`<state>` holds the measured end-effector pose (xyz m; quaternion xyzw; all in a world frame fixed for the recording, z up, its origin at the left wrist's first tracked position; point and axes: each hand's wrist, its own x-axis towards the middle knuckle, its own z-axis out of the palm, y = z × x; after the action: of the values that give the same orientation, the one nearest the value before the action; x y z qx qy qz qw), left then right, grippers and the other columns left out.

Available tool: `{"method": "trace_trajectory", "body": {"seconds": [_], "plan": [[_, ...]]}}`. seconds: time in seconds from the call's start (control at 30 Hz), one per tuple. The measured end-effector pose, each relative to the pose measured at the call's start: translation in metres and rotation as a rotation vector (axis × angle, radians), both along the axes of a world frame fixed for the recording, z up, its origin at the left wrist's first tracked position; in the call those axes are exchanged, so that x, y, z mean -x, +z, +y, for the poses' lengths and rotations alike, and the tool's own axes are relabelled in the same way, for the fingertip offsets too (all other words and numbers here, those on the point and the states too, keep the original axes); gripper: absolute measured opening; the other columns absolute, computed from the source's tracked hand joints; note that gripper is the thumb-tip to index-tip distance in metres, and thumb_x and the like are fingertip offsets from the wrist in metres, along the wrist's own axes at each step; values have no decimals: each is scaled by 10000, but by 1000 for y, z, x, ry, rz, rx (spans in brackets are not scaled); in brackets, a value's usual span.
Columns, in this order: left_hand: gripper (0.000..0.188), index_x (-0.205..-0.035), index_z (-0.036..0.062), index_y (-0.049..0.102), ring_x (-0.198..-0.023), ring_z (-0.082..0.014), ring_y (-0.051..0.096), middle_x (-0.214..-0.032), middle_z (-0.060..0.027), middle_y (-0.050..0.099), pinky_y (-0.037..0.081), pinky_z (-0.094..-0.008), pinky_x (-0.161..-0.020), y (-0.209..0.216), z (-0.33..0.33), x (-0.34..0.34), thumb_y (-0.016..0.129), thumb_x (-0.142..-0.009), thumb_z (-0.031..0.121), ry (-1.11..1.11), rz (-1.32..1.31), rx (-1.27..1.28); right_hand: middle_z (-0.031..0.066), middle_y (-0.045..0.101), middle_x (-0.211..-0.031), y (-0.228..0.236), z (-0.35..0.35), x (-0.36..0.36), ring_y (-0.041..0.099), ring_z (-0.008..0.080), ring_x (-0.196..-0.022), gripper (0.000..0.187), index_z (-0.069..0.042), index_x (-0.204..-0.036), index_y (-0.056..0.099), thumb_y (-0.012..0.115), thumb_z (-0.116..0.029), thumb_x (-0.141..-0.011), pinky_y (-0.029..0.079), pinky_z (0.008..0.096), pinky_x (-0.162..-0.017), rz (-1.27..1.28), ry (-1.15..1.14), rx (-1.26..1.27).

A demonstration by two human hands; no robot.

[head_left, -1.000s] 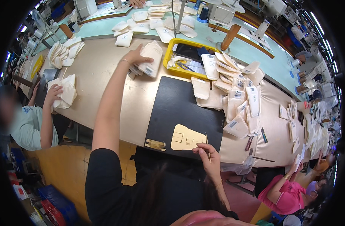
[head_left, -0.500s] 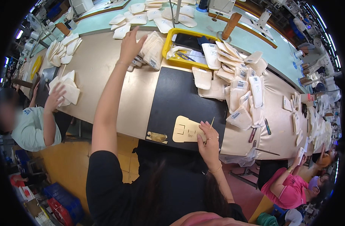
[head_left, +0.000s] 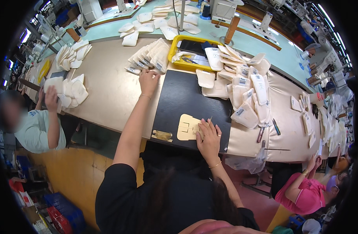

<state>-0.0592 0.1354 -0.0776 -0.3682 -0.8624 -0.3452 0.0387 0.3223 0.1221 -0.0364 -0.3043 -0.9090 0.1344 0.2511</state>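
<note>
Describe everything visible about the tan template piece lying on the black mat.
The tan template piece is a flat, stiff-looking sheet, card or leather by its look, with a rounded outline and several small rectangular slots cut through it. It lies flat on the black mat near the mat's front edge. The right hand rests on its right side, fingers spread, with a thin pointed tool between them. A smaller brownish scrap lies apart to its left.

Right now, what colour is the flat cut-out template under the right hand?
Pale tan flat cut-out template on the black mat, under the right hand; head view.
</note>
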Motion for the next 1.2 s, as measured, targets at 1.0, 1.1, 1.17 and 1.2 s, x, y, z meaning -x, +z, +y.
{"method": "trace_trajectory", "body": {"seconds": [1.0, 1.1, 1.17, 1.2], "plan": [[398, -1281, 30, 623, -1290, -402, 521, -1415, -207, 536, 405, -471, -1103, 80, -103, -244, 704, -937, 213, -790, -88, -157, 218, 406, -1572, -11, -1, 2, 332, 376, -1493, 771, -81, -1494, 463, 720, -449, -867, 290, 497, -1179, -127, -130, -2], [655, -1493, 65, 469, -1467, -439, 345, -1581, -253, 361, 310, -514, -1186, 39, -105, -249, 721, -928, 281, -751, 7, -91, 271, 364, -1578, -14, -3, 7, 329, 411, -1485, 800, -123, -1568, 384, 619, -524, -917, 293, 494, -1178, -112, -171, -58], [633, -1520, 108, 447, -1507, -440, 279, -1624, -236, 301, 262, -582, -1195, 21, -105, -247, 672, -964, 310, -765, 217, -200, 264, 352, -1588, -12, -2, 7, 334, 409, -1481, 778, -122, -1559, 395, 621, -504, -920, 306, 496, -1173, -80, -175, -42], [625, -1530, 129, 443, -1519, -435, 252, -1637, -223, 285, 236, -595, -1201, 15, -104, -248, 640, -979, 348, -725, 231, -89, 246, 366, -1583, -10, -2, 5, 341, 405, -1476, 728, -122, -1533, 425, 647, -443, -918, 316, 493, -1169, 15, -160, -6]]}}
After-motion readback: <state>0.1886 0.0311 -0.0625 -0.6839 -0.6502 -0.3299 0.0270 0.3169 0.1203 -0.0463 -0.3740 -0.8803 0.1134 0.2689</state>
